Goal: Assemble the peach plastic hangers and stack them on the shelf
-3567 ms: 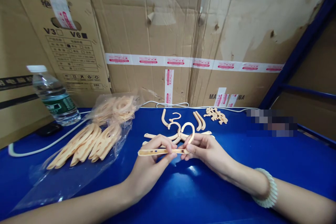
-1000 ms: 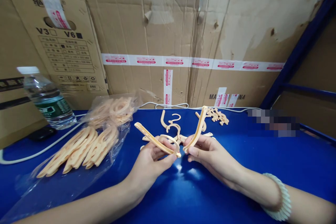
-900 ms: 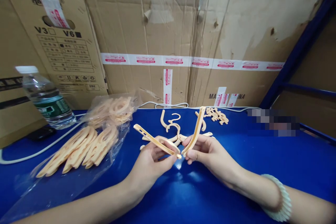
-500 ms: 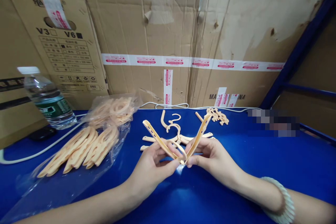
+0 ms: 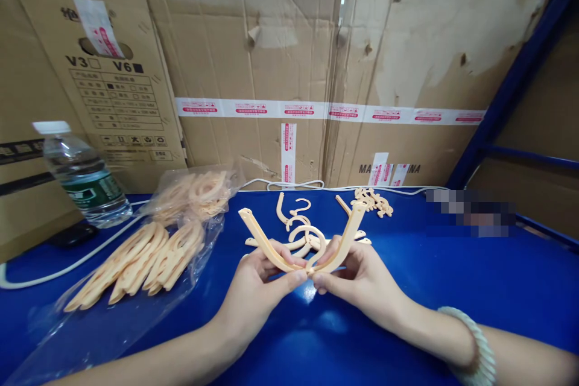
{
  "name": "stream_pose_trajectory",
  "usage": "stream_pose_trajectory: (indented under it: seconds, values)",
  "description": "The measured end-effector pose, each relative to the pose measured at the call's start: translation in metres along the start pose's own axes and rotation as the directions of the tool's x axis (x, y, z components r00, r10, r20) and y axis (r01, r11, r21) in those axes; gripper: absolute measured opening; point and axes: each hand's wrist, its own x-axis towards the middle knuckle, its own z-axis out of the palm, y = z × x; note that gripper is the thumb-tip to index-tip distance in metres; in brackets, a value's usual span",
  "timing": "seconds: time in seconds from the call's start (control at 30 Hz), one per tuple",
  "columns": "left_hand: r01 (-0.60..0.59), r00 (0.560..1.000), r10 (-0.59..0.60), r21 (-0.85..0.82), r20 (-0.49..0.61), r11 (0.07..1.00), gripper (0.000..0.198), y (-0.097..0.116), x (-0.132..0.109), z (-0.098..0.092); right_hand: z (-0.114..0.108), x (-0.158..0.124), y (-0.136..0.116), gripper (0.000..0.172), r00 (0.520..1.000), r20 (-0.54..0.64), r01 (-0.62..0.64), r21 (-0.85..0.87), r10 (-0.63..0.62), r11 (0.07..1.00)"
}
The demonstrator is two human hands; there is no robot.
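Observation:
A cream plastic folding clothes hanger (image 5: 346,240) is held up between both hands, its two arms raised in a wide V and its hook curling up in the middle. My left hand (image 5: 266,280) is closed on the left arm close to the centre joint, thumb in front. Near that same joint, my right hand (image 5: 362,277) pinches the right arm. Behind them on the blue table, partly hidden, lie more hangers (image 5: 296,244). A loose hanger arm (image 5: 281,208) and a separate hook (image 5: 302,205) rest farther back.
Plastic bags (image 5: 217,235) with folded hanger pieces (image 5: 136,259) lie on the left. Behind them stands a water bottle (image 5: 85,175). A pile of small hooks (image 5: 373,200) sits at the back right. A white cable (image 5: 262,182) runs before the cardboard wall (image 5: 253,151).
The hanger has turned in my hands: its hollow side showed before, now its smooth faces and upright hook show. Its arms have spread wider.

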Motion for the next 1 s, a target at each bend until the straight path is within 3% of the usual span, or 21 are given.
stream_pose_trajectory:
  seconds: [0.17,0.27,0.43,0.57,0.7,0.8,0.87,0.93,1.0]
  values:
    - [0.031,0.997,-0.032,-0.014,-0.072,0.999,0.028,0.005,0.003,-0.008,-0.023,0.01,-0.012,0.029,0.996,0.083,0.048,-0.035,-0.045,0.998]
    - [0.029,0.986,-0.038,-0.061,-0.16,0.998,0.034,0.011,0.007,-0.014,-0.052,0.019,-0.028,0.018,0.976,0.161,0.179,-0.228,-0.144,0.957]
    - [0.02,0.975,-0.048,-0.128,-0.217,0.992,0.032,0.025,0.016,-0.023,-0.082,0.026,-0.051,0.008,0.909,0.307,0.414,-0.582,-0.283,0.7]
    - [-0.068,0.924,0.016,-0.124,-0.382,0.99,0.032,0.032,0.024,-0.032,-0.091,0.027,-0.053,0.004,0.88,0.419,0.475,-0.769,-0.223,0.427]
    - [-0.1,0.88,0.151,0.137,-0.45,0.986,0.026,0.029,0.027,-0.037,-0.096,0.027,-0.048,0.007,0.898,0.434,0.424,-0.814,-0.07,0.398]
    - [-0.152,0.92,0.296,0.462,-0.257,0.874,0.011,0.022,0.021,-0.035,-0.096,0.026,-0.044,0.007,0.91,0.413,0.364,-0.839,0.038,0.405]
    - [-0.312,0.917,0.396,0.68,0.034,0.663,0.003,0.017,0.015,-0.032,-0.096,0.026,-0.043,0.007,0.912,0.401,0.333,-0.846,0.085,0.416]
    - [-0.515,0.837,0.417,0.768,0.355,0.38,0.012,0.011,0.008,-0.028,-0.095,0.027,-0.042,0.008,0.912,0.394,0.316,-0.851,0.114,0.419]
    - [-0.646,0.734,0.4,0.747,0.549,0.158,0.018,0.006,0.002,-0.025,-0.094,0.027,-0.042,0.008,0.915,0.377,0.293,-0.865,0.142,0.407]
